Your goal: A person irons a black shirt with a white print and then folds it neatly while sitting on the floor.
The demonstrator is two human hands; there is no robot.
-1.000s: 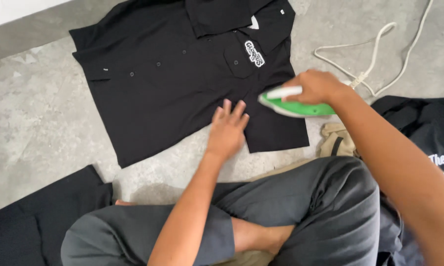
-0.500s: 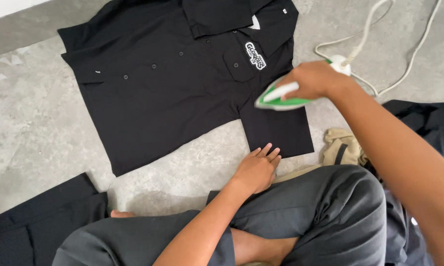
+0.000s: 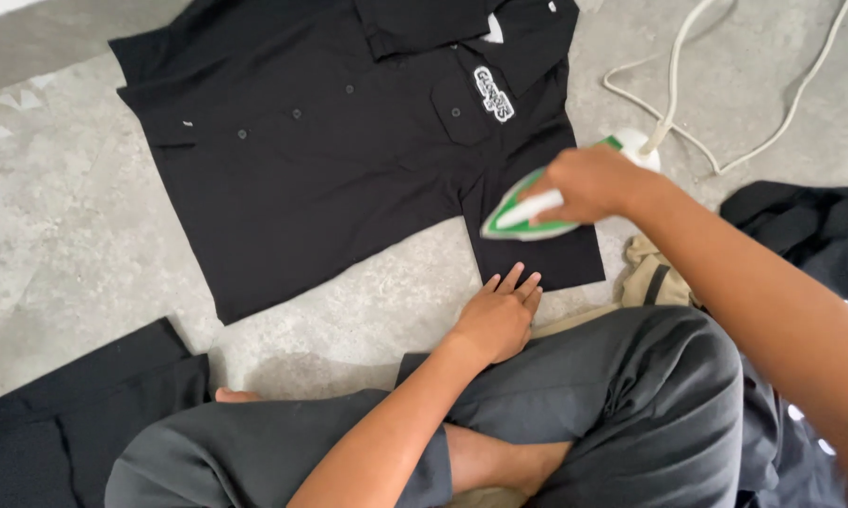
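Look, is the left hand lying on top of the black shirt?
No, the left hand rests on the grey floor just below the black shirt.

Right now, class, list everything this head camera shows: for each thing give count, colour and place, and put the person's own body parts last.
shirt: one, black, short-sleeved with buttons and a white chest patch, spread flat on the floor.
iron: one, green and white, on the shirt's sleeve at right.
cord: one, white, looping from the iron across the floor, upper right.
floor: grey concrete.
dark garment: one, black, bottom left.
dark clothing: black, right edge.
tan cloth: one, beside the right knee.
trousers: grey, on crossed legs.
left hand: flat on the floor by the sleeve hem.
right hand: gripping the iron.
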